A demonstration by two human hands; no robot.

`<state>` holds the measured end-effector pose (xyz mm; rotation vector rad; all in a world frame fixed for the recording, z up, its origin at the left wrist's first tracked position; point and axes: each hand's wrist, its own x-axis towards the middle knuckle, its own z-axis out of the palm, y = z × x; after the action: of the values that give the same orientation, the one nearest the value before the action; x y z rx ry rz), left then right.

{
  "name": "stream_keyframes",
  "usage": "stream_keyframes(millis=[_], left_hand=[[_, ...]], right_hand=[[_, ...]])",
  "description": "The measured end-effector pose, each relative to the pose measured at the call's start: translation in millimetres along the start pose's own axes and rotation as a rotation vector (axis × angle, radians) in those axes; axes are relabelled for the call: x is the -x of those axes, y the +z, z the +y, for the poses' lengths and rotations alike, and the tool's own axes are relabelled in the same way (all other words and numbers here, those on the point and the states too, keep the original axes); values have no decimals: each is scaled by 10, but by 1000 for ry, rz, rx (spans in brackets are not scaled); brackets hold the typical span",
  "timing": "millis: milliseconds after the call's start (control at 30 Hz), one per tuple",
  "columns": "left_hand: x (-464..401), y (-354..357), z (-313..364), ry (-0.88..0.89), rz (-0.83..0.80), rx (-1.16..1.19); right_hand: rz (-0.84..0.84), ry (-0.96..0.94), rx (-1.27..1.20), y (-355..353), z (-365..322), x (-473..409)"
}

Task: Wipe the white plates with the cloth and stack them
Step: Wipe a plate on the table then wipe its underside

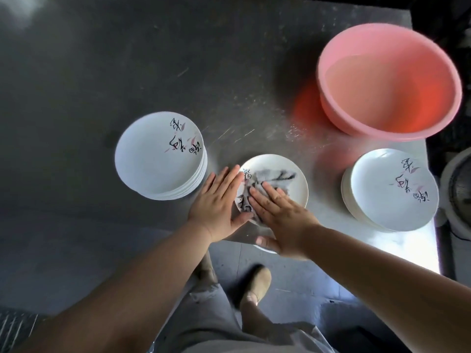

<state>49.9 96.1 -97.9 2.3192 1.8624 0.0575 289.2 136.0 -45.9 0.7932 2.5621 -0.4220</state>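
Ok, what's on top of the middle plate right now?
The cloth lies on the middle plate, pressed flat by the right hand. The plate's centre is covered.

Black brush-style calligraphy marks the top plate of the left stack at its two o'clock side, the middle plate, and the top plate of the right stack; none of the characters can be read.

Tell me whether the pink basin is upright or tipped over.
Upright. The pink basin sits on the table with its open mouth facing up and its inside in view; whether it holds water, cannot tell.
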Motion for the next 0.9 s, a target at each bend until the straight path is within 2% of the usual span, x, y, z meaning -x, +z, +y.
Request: stream_keyframes(millis=[67, 233, 433, 600, 800, 900], left_hand=[[2, 6, 6, 9, 7, -4], [4, 8, 1, -6, 28, -1], [1, 13, 14, -15, 19, 10], [-1, -11, -12, -9, 2, -4], [2, 23, 8, 2, 17, -7], [1, 0, 4, -12, 2, 3]], right_hand=[[-23, 5, 29, -39, 65, 10], [18, 205, 1, -321, 132, -282], [-85, 18, 82, -13, 20, 118], [5, 256, 57, -281, 230, -193], [-82, 101, 73, 57, -83, 243], [-42, 172, 51, -98, 92, 64]])
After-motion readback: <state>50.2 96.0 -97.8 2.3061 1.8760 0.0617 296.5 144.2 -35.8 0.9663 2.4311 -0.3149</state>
